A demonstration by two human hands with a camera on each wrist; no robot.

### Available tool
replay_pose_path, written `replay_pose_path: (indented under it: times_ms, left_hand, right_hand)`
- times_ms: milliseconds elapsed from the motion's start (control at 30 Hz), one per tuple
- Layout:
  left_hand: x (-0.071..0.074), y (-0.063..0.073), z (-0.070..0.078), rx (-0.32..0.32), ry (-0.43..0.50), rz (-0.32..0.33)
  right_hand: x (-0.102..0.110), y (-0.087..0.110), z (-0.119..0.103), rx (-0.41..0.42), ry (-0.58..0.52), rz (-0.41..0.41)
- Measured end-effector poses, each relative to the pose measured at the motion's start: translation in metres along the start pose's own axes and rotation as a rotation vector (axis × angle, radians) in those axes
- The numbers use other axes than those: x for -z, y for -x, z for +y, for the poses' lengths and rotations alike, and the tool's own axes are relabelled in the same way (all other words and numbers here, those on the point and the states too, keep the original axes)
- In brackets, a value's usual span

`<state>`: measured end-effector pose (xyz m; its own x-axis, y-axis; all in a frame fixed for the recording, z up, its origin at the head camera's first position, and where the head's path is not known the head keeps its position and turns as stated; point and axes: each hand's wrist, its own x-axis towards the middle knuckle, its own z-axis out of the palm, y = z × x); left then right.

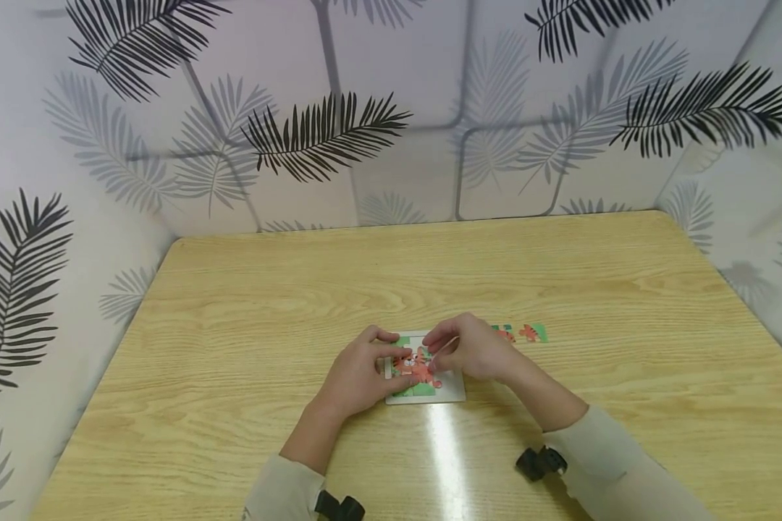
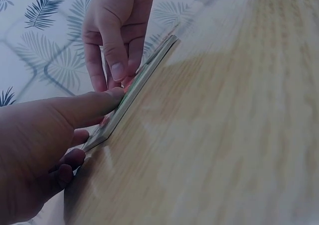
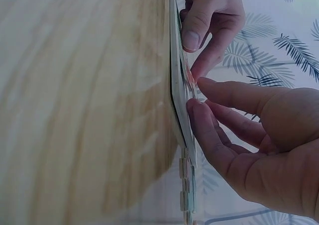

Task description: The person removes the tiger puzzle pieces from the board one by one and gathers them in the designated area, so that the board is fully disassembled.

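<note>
A small jigsaw puzzle board (image 1: 456, 391) with a pale frame lies flat on the table, partly filled with pieces that form an orange striped animal on green (image 1: 422, 370). My left hand (image 1: 355, 373) rests over its left side, thumb and fingers spread and touching the assembled pieces. From the right, my right hand (image 1: 476, 349) reaches over the upper part of the board. Its thumb and fingertips pinch a puzzle piece (image 3: 194, 91) at the board's surface, mostly hidden by the fingers. In the left wrist view, the left thumb (image 2: 112, 98) presses near the board's edge.
Loose puzzle pieces (image 1: 533, 333) in orange and green lie just right of the board, partly behind the right hand. The wooden table (image 1: 247, 304) meets leaf-patterned fabric (image 1: 404, 174) at its back and sides. Black wrist cameras (image 1: 539, 463) sit on both sleeves.
</note>
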<state>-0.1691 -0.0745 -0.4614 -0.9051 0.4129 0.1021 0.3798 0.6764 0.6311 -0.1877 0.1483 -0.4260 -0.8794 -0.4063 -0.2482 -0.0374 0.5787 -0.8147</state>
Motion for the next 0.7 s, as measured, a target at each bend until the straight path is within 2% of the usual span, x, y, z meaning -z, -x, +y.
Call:
replay_pose_path:
  times_ms: [200, 533, 700]
  left_hand:
    - [-0.0003, -0.0003, 0.0009, 0.01, -0.003, 0.003]
    - [0.0008, 0.0017, 0.0016, 0.028, 0.021, -0.012]
    - [0.0011, 0.0014, 0.0004, 0.022, 0.024, -0.008]
  right_hand:
    - [-0.0002, -0.0001, -0.001, 0.01, 0.0, 0.02]
    - [-0.0031, 0.0008, -0.0024, -0.019, 0.005, 0.065]
    - [-0.001, 0.0035, -0.0024, 0.01, 0.004, 0.042]
